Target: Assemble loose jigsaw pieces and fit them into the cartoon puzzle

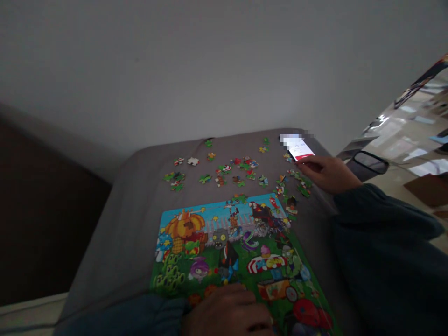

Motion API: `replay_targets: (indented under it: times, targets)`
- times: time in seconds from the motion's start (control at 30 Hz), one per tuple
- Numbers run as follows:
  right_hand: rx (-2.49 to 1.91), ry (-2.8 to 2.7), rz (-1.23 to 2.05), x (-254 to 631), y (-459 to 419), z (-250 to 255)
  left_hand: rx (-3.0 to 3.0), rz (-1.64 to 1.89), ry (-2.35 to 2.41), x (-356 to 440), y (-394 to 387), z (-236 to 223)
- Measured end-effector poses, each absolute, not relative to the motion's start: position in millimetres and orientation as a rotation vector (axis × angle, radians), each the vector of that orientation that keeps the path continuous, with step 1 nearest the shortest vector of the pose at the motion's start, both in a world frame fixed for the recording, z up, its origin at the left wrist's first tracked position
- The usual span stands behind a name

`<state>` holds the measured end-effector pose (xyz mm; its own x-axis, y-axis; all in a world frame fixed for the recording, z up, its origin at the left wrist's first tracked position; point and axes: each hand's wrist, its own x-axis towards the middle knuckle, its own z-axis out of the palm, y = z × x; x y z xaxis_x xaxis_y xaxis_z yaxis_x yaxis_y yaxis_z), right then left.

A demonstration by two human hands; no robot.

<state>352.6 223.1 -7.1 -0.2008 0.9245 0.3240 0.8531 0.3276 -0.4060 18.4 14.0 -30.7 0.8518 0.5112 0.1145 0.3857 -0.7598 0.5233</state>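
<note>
A colourful cartoon jigsaw puzzle board (224, 242) lies on a grey cushioned surface (126, 224). My left hand (227, 312) rests on the board's near edge, its fingers curled down, and nothing shows in it. My right hand (327, 172) reaches to the far right corner, its fingers touching the lower edge of a lit phone (297, 147). Several loose puzzle pieces (224, 170) are scattered beyond the board, some right under my right hand.
A pale wall rises behind the surface. A dark area drops off to the left. At the right is a shiny reflective object (402, 135) with a dark-rimmed oval thing (371, 162) beside it.
</note>
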Motion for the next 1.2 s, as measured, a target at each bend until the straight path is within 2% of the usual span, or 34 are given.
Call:
replay_targets:
  times: [0.13,0.57,0.73,0.87,0.93,1.03,1.2]
  targets:
    - [-1.464,-2.159,0.199,346,219,-6,2.454,0.228,0.728,18,14,-35]
    - [-1.426,-2.234,0.327,337,216,-7,2.529,0.284,0.719,23,10,-44]
    - [-1.408,-2.258,0.312,335,218,-10,2.624,0.381,0.743,12,30,-18]
    - [-1.333,-2.283,0.328,324,217,-15,2.591,0.459,1.270,-43,112,16]
    - [-1.288,-2.321,0.335,315,216,-17,2.550,0.511,1.545,-71,164,21]
    - [-1.251,-2.343,0.359,305,215,-21,2.526,0.402,1.825,-93,222,18]
    - [-1.157,-2.322,0.387,304,214,-29,2.502,0.158,2.187,-112,234,43]
